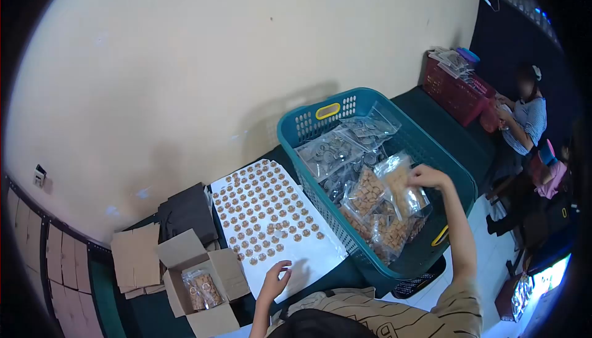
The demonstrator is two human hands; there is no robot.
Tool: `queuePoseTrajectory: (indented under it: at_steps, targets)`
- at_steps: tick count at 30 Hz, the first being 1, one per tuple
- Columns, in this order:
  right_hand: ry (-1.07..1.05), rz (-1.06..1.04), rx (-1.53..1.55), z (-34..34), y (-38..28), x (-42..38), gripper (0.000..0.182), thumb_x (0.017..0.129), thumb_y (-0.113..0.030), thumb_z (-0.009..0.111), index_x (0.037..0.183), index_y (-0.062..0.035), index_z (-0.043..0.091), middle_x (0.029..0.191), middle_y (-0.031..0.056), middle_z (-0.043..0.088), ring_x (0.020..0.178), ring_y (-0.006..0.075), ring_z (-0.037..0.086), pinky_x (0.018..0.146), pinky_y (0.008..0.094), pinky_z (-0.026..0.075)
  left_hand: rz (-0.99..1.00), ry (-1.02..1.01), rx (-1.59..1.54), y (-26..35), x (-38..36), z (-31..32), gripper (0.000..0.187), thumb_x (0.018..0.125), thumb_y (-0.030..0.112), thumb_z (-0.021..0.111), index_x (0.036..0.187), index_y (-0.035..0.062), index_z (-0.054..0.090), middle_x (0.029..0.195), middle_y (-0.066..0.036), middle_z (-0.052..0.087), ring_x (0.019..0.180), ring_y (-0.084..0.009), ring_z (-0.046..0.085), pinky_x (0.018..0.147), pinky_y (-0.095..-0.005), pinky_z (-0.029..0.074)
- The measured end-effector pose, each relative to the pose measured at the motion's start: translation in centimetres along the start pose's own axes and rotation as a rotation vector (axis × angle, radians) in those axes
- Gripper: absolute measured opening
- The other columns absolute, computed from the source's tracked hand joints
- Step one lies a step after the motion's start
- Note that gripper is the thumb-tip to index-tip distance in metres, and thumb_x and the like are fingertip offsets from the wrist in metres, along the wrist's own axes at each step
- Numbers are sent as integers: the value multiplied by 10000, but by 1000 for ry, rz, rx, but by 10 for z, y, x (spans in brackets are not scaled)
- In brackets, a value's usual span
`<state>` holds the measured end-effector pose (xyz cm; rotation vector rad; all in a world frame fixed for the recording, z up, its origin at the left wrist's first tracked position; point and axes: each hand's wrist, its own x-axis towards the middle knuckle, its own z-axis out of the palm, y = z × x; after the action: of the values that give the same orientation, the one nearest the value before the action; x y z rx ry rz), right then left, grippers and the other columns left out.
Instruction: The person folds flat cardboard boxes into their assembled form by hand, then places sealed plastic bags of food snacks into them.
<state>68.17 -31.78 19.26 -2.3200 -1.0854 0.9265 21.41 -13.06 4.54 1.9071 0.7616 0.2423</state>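
Observation:
My right hand (428, 177) is closed on the edge of a clear plastic bag of light brown pieces (404, 191), over the right part of a green basket (376, 264). Beneath and beside it lie more bags of brown pieces (367, 191); bags of grey round pieces (333, 152) fill the basket's far left part. My left hand (275, 278) hovers at the near edge of a white sheet (314, 264), its fingers curved and apart, holding nothing. Rows of small round brown pieces (259, 199) cover much of the sheet.
An open cardboard box (228, 273) holding a bag stands left of the sheet, near flat cardboard (137, 253) and a black folder-like item (185, 214). At the far right, a person (530, 116) sits by a red crate (453, 91).

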Motion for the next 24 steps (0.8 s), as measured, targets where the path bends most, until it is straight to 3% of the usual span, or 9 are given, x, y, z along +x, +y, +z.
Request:
queuePoseTrajectory:
  at_steps: [1, 3, 7, 14, 17, 18, 21, 22, 24]
  targets:
    - [112, -82, 188, -5, -3, -10, 297, 736, -275, 642, 810, 12, 618, 780, 39, 588, 670, 90, 504, 557, 244, 406, 1, 14, -4, 7, 0, -5, 282, 842, 158, 544, 1094, 31, 528, 1074, -119, 583, 960, -229, 583, 801, -325, 449]
    - [376, -240, 543, 0, -67, -66, 273, 807, -235, 595, 916, 14, 586, 841, 33, 579, 738, 78, 514, 606, 211, 412, -191, -117, -587, 25, -1, -17, 315, 877, 217, 523, 1146, 56, 501, 1113, -71, 572, 1001, -187, 561, 840, -303, 420]
    - [640, -535, 501, 51, -123, -129, 204, 834, -127, 562, 983, 13, 552, 877, 37, 571, 800, 94, 536, 715, 235, 435, -137, -64, -643, 49, -4, -37, 349, 901, 244, 492, 1199, 66, 461, 1159, -65, 540, 1068, -170, 511, 901, -314, 392]
    - [103, -484, 914, 177, -183, -121, 201, 776, -83, 651, 903, 26, 539, 776, 27, 551, 776, 92, 540, 708, 253, 443, 215, -245, -1049, 87, -11, -46, 638, 830, 460, 546, 1241, 3, 375, 1171, -135, 499, 1078, -198, 497, 942, -323, 375]
    - [91, -517, 712, 229, -199, -83, 277, 770, -155, 678, 901, 31, 522, 751, 37, 532, 750, 82, 532, 658, 238, 437, 177, -45, -924, 94, -18, -37, 636, 786, 436, 625, 1207, 6, 417, 1052, -88, 559, 927, -128, 543, 813, -258, 428]
    - [90, -518, 719, 246, -196, -70, 277, 770, -155, 678, 901, 31, 522, 751, 37, 532, 750, 82, 532, 658, 238, 437, -30, 73, -694, 69, -17, -34, 469, 798, 306, 653, 1124, 9, 495, 886, -24, 593, 747, -62, 527, 642, -203, 413]
    - [-11, -390, 859, 299, -185, -51, 331, 777, -234, 680, 914, 20, 519, 775, 57, 552, 756, 104, 539, 650, 258, 445, -116, 231, -828, 89, -23, -36, 314, 802, 196, 650, 1032, 9, 549, 757, 15, 580, 644, -36, 484, 550, -181, 359]
    - [-64, -416, 867, 308, -185, -50, 346, 782, -263, 673, 913, 17, 518, 789, 68, 562, 763, 116, 544, 656, 268, 450, -163, 253, -759, 82, -27, -38, 211, 826, 180, 615, 973, 38, 561, 855, -9, 591, 769, -81, 557, 702, -207, 437]
    - [-179, -420, 654, 300, -195, -59, 374, 805, -301, 645, 956, 24, 538, 841, 105, 590, 800, 139, 552, 675, 295, 457, -147, 338, -821, 67, -32, -43, 241, 830, 173, 610, 1011, 27, 549, 865, -17, 597, 746, -74, 549, 665, -206, 434]
